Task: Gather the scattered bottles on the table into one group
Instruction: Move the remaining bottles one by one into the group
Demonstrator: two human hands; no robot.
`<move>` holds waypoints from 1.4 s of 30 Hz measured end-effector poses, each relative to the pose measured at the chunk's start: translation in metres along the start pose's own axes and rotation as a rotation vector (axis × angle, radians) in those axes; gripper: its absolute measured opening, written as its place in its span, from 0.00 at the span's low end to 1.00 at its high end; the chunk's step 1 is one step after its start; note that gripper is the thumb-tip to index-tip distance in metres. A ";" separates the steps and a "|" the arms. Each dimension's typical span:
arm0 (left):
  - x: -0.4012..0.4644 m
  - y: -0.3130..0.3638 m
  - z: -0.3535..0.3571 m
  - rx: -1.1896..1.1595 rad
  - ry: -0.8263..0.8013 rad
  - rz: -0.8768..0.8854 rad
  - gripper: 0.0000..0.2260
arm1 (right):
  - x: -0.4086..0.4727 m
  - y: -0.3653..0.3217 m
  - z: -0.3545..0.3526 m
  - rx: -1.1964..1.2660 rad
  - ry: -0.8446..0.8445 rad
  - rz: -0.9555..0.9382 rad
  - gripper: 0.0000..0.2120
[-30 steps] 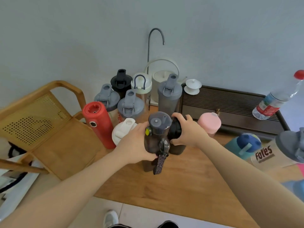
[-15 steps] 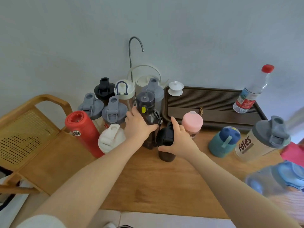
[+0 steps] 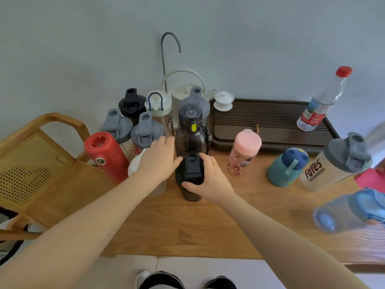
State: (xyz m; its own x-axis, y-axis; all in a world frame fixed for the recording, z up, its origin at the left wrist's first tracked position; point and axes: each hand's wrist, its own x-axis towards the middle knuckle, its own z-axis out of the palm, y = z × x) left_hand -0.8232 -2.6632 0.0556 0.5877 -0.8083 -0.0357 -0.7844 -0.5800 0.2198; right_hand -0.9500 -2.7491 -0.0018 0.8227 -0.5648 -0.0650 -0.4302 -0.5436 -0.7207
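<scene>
Smoky brown plastic marks the tall bottle (image 3: 188, 134) at the centre of the frame, which a second ago was carried in the air and now stands on the bench (image 3: 208, 222) at the right edge of the cluster in the upper left. The left hand (image 3: 159, 158) has let go of it; its fingers are apart and flat, resting just beside the bottle's left side. The right hand (image 3: 208, 180) has its fingers clamped on the dark bottle with a black lid (image 3: 192, 176), set directly in front of the tall one and touching it. So both bottles have joined the group, by my reading. Still apart on the right are the pink-lidded cup (image 3: 243, 152), the teal bottle (image 3: 286, 166), the lettered shaker (image 3: 333, 165), the blurred blue bottle (image 3: 350, 211) at the right edge, and the clear bottle with a red cap (image 3: 325, 99) on the dark tray (image 3: 270, 122). Those look like the remaining work, likely starting with the pink one, nearest the group
</scene>
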 end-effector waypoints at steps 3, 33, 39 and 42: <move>-0.034 -0.016 0.007 0.199 -0.098 0.153 0.30 | -0.002 -0.007 0.003 0.009 0.000 0.013 0.42; -0.037 -0.028 0.048 0.311 0.174 0.587 0.35 | 0.059 0.008 -0.053 -0.341 0.034 0.147 0.43; -0.038 0.000 0.036 0.144 0.226 0.677 0.28 | 0.022 0.019 -0.079 -0.273 0.134 0.038 0.40; -0.028 0.043 0.035 0.065 0.251 0.760 0.24 | -0.024 0.028 -0.120 -0.275 0.356 -0.047 0.29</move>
State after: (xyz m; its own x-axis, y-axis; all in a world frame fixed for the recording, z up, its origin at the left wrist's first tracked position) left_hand -0.8801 -2.6692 0.0320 -0.0906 -0.9420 0.3232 -0.9933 0.1087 0.0383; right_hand -1.0267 -2.8253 0.0626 0.6855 -0.6875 0.2396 -0.5173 -0.6915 -0.5042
